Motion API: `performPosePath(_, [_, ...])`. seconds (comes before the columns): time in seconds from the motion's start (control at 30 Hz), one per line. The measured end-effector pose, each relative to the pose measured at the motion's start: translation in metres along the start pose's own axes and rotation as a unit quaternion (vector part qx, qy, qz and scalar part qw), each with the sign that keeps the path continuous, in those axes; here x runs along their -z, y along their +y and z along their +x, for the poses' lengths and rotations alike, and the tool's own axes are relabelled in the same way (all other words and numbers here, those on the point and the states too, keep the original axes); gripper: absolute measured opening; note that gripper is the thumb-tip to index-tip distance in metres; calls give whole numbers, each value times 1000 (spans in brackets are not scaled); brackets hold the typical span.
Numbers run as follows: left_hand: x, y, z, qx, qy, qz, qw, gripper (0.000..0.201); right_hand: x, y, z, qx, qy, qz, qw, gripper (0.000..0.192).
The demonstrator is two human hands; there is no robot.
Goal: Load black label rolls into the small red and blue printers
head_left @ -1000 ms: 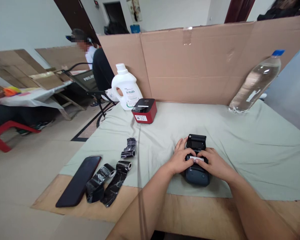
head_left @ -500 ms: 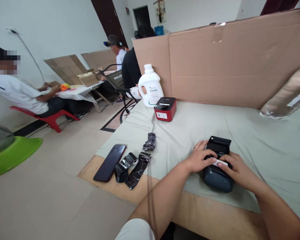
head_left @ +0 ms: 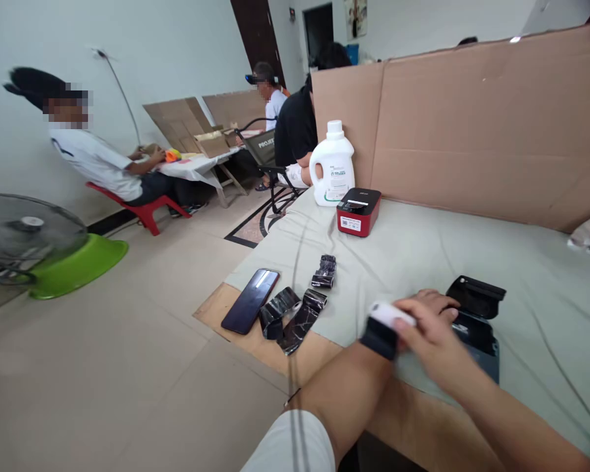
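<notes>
My right hand (head_left: 430, 337) holds a small white roll (head_left: 386, 313) with a dark strip (head_left: 378, 339) hanging from it, blurred by motion, above my left forearm. My left hand (head_left: 430, 300) is at the near-left side of a small dark label printer (head_left: 484, 357), thumb and fingertips against its edge; my right hand covers part of it. The printer's black lid (head_left: 476, 296) stands raised. Left of my arms lie several black rolls with loose shiny strips: one roll (head_left: 324, 271) farther back, one (head_left: 302, 321) and another (head_left: 278, 311) nearer.
A phone (head_left: 250, 301) lies at the table's left corner. Behind are a red-and-black box-shaped device (head_left: 358, 212), a white jug (head_left: 333, 167) and a cardboard wall (head_left: 447, 131). People sit at the left and behind the cardboard. A fan (head_left: 29, 229) stands on the floor.
My right hand has lifted the white roll out of the printer and carried it left over my left forearm. My left hand stays at the printer. The view has turned left.
</notes>
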State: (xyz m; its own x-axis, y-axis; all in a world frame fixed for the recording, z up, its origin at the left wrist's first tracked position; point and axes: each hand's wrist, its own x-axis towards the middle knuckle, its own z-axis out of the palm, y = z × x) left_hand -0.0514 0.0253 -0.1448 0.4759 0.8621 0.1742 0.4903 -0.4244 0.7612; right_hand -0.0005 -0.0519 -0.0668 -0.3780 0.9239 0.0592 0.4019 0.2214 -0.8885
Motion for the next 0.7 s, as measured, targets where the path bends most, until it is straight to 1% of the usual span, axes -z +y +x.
performPosePath(0.03, [1,1,-1,-5,2,2,1000,35,-22,-10,8,0,-39,-16,999,32])
performPosePath(0.07, [3,2,-3,-16,-2,8,1000,36,-43,-17,16,-18,-81,-33,996,28])
performPosePath(0.13, [7,3,-5,-37,-13,22,999,38,-79,-27,32,-41,-140,-102,984,27])
performPosePath(0.17, [9,3,-6,-43,-16,31,998,39,-92,-29,39,-46,-167,-136,975,27])
performPosePath(0.23, [12,3,-6,-46,-20,43,998,40,-107,-31,53,-37,-203,-192,959,27])
performPosePath(0.27, [12,2,-6,-45,-20,46,998,40,-110,-30,60,-28,-203,-210,956,27])
performPosePath(0.33, [12,1,-4,-42,-24,47,998,39,-111,-27,74,-12,-164,-230,959,27])
performPosePath(0.4, [11,0,-2,-39,-26,41,998,37,-109,-21,86,-4,-119,-215,969,27])
performPosePath(0.43, [11,-1,-1,-40,-25,38,998,36,-108,-18,92,-5,-115,-198,973,27])
performPosePath(0.57, [10,-4,2,-49,-7,28,998,36,-115,-5,103,-3,-149,-134,980,30])
performPosePath(0.63, [9,-5,3,-49,-3,19,999,35,-117,-3,103,6,-147,-112,983,30])
performPosePath(0.7, [7,-5,2,-41,0,1,999,33,-110,-3,98,15,-138,-88,986,29])
